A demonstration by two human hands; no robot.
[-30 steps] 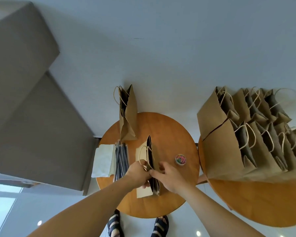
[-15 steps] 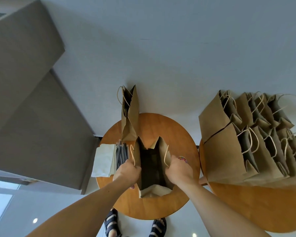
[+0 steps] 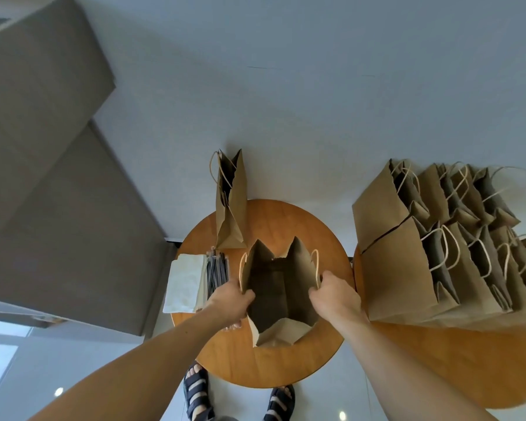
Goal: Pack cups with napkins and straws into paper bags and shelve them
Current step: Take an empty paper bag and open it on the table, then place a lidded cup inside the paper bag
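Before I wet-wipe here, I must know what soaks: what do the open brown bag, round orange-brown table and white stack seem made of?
The open brown bag looks like matte kraft paper: creased, jagged rim. The round orange-brown table seems wood or veneer: visible grain, satin sheen. The white stack is likely paper napkins: soft matte layers.

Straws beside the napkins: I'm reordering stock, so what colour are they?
The straws look black or very dark, seen in the head view.

Matt brown paper bag (image 3: 281, 287) stands on a smooth, slightly glossy wooden table (image 3: 289, 220).
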